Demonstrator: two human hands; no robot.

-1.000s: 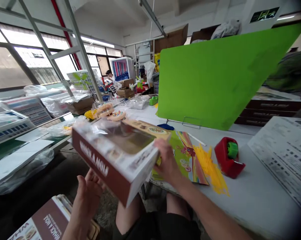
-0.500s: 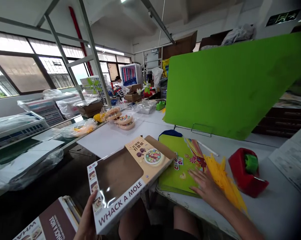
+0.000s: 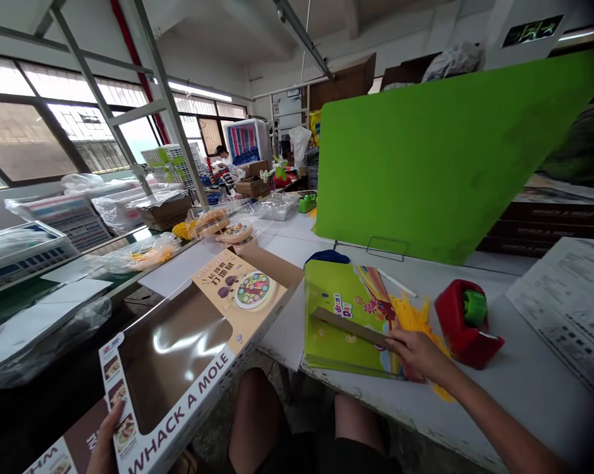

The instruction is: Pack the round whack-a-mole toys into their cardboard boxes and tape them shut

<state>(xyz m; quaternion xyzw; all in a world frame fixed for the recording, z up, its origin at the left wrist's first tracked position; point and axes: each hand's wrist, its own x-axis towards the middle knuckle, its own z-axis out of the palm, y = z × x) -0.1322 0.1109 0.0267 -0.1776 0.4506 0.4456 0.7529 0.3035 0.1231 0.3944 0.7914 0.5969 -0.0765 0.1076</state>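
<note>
My left hand [image 3: 106,442] grips the near corner of a brown and white "WHACK A MOLE" box [image 3: 188,349] with a clear window, held low over my lap. My right hand [image 3: 415,352] is closed on the edge of a green printed card [image 3: 341,316], lifting it off a stack of the same cards on the white table [image 3: 518,388]. Yellow plastic strips [image 3: 415,316] lie just beyond that hand. A red tape dispenser [image 3: 462,322] with a green roll stands to the right of it.
A large green board [image 3: 449,151] stands upright on wire feet behind the cards. Printed sheets [image 3: 568,303] lie at the right. More "WHACK A MOLE" boxes [image 3: 54,454] sit at the bottom left. Toy parts in trays [image 3: 232,230], bagged goods and a person far back.
The box has dropped lower and to the left in my left hand. My right hand went from resting flat on the green cards to pinching and raising the top one.
</note>
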